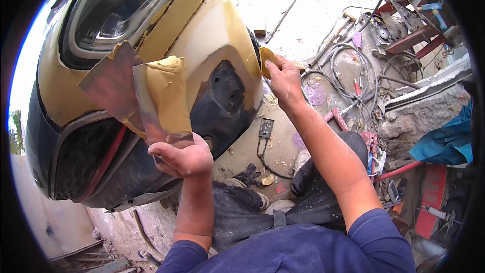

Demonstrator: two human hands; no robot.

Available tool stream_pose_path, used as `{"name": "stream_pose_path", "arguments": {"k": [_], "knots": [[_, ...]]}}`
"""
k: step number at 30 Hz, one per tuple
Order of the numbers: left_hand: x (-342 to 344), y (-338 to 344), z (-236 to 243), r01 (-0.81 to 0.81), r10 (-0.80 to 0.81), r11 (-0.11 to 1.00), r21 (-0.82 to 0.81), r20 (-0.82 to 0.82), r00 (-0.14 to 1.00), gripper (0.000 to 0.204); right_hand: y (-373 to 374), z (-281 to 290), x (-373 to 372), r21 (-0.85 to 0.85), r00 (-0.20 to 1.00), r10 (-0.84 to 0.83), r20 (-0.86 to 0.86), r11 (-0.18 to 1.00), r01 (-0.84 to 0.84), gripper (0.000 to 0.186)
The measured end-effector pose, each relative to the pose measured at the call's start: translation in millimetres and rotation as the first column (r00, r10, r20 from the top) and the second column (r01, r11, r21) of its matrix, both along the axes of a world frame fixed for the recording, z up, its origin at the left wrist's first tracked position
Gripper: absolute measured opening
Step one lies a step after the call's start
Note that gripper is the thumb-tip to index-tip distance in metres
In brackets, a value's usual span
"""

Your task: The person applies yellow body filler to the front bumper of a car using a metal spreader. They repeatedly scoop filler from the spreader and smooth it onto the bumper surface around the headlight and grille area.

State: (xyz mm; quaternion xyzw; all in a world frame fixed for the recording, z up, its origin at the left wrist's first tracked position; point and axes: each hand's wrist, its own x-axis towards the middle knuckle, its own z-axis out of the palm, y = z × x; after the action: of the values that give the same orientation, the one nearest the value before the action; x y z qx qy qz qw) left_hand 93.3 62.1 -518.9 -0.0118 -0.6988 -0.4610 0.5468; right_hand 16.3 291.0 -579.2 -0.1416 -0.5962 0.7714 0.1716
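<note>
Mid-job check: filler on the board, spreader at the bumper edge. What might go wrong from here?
1. The tan filler blob sits on a tilted metal board in the left hand; it may slide off.
2. The right hand holds the spreader at the bumper's curved edge, so the coat may go on uneven.
3. Hoses and tools litter the ground near the feet: a trip hazard.

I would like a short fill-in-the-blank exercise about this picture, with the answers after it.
1. The left hand holds a metal board loaded with ____ filler paste.
2. The right hand presses a small spreader against the car's ____.
3. Above the filled area sits the car's ____.

Answers: yellow; bumper; headlight
</note>
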Motion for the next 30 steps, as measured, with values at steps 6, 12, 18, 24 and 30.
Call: {"name": "stream_pose_path", "arguments": {"k": [6, 12, 18, 24, 30], "knots": [[0, -13, -2, -0.013, 0.005, 0.994, -0.109, -0.069, 0.998, 0.061, -18, 10, 7, 0.111, 0.999, 0.036, -0.016, 0.993, -0.034, 0.036], [-8, -8, -2, -0.012, -0.017, 0.967, -0.253, -0.115, 0.993, 0.062, -48, 26, 47, 0.240, 0.990, 0.043, -0.132, 0.971, -0.010, 0.033], [2, -8, 0, -0.141, 0.141, 0.966, -0.219, -0.016, 0.990, 0.062, -37, 22, 41, 0.285, 0.998, -0.006, -0.066, 0.958, 0.025, 0.030], [1, -14, 6, -0.175, 0.163, 0.951, -0.256, -0.065, 0.984, 0.060, 9, -12, 2, 0.175, 0.989, 0.005, 0.149, 0.984, -0.031, 0.031], [10, -16, 7, -0.090, 0.090, 0.977, -0.194, -0.005, 0.996, 0.064, -2, -8, -3, -0.051, 0.985, 0.036, 0.168, 0.998, -0.028, 0.026]]}}
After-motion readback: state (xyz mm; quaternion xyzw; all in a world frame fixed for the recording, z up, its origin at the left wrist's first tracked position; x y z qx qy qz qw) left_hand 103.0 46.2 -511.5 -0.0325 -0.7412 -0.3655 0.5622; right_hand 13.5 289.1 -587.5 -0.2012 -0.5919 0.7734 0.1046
